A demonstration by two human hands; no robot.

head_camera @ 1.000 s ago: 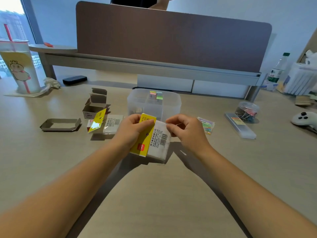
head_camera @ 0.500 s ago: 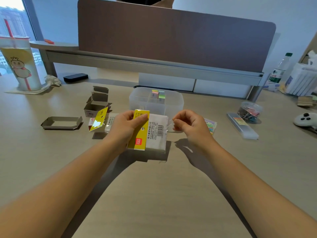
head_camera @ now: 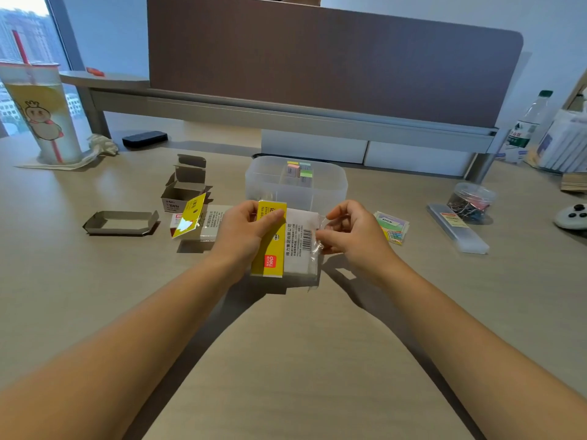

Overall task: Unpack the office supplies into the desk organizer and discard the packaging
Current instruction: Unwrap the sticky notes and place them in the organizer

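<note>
My left hand (head_camera: 246, 233) grips a pack of sticky notes (head_camera: 287, 246), white with a yellow label band, held above the desk. My right hand (head_camera: 352, 231) pinches the clear plastic wrap (head_camera: 316, 249) at the pack's right edge. Just behind stands the translucent desk organizer (head_camera: 295, 185) with pastel sticky tabs (head_camera: 300, 169) in a compartment. A second yellow-labelled pack (head_camera: 198, 222) lies to the left.
Left of the hands are an open small cardboard box (head_camera: 184, 188) and a flat cardboard tray (head_camera: 120, 222). To the right lie colourful sticky flags (head_camera: 392, 225), a clear slim case (head_camera: 457, 228) and a tub of binder clips (head_camera: 471, 200). A drink cup (head_camera: 41, 112) stands far left.
The right hand has drawn slightly right and down along the pack's edge, pulling the clear wrap away from it. The left hand keeps holding the pack.
</note>
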